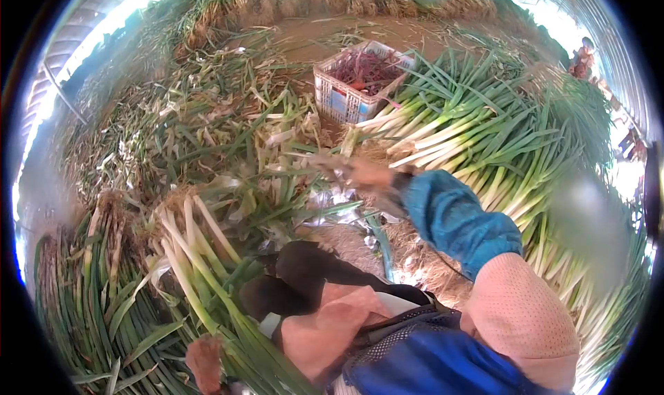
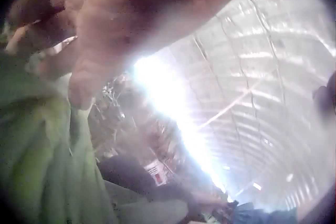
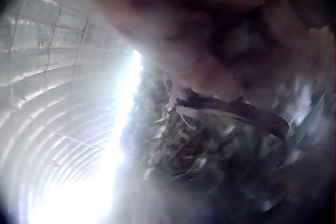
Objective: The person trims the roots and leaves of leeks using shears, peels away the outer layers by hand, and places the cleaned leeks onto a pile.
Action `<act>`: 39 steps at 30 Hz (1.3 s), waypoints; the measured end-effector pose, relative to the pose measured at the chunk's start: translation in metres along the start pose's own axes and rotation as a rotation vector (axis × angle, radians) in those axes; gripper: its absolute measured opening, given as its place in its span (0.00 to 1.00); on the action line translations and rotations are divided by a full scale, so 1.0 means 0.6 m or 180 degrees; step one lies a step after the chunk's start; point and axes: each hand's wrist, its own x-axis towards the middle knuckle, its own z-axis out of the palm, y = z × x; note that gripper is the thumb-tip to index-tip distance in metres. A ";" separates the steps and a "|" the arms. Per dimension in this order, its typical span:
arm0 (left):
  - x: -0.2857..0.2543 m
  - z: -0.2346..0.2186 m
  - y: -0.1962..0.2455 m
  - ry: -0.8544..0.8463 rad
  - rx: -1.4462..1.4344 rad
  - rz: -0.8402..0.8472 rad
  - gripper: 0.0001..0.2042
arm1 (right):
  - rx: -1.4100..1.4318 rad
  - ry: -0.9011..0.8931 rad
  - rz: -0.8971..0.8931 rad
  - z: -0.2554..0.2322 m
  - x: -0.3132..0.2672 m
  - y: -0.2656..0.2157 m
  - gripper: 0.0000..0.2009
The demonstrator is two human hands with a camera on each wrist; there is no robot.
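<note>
My left hand [image 1: 204, 364] is at the lower left, on the green stalks of a few thick green onions [image 1: 200, 270]. These lie slanting beside my knee, rooted ends away from me. In the left wrist view, the fingers [image 2: 81, 85] curl against the broad green leaves [image 2: 42, 150]. My right hand [image 1: 360, 173], blurred, reaches forward over the litter of peeled leaves. From under its bent fingers a dark, narrow strip [image 3: 236, 109] sticks out in the right wrist view, with pale thin strands at one end; I cannot tell what it is.
A crate [image 1: 339, 94] of reddish ties stands ahead. Cleaned green onions [image 1: 470, 132] are heaped along the right. Untrimmed ones [image 1: 83, 284] lie at the left, with rooted bunches [image 1: 304, 4] along the back. Peeled leaves [image 1: 200, 132] cover the ground ahead.
</note>
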 end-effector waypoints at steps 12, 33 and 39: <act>0.206 0.068 -0.051 0.0245 -0.0404 -0.0286 0.25 | -0.1776 0.1243 0.1852 -0.076 -0.268 0.142 0.17; 0.054 -0.147 0.014 0.0127 -0.4263 -0.0969 0.16 | 0.4253 -0.1163 -0.0140 0.162 0.377 -0.494 0.35; 0.008 -0.107 0.013 -0.0277 -0.4883 -0.1138 0.18 | 0.4641 -0.2511 -0.0646 0.310 0.384 -0.608 0.27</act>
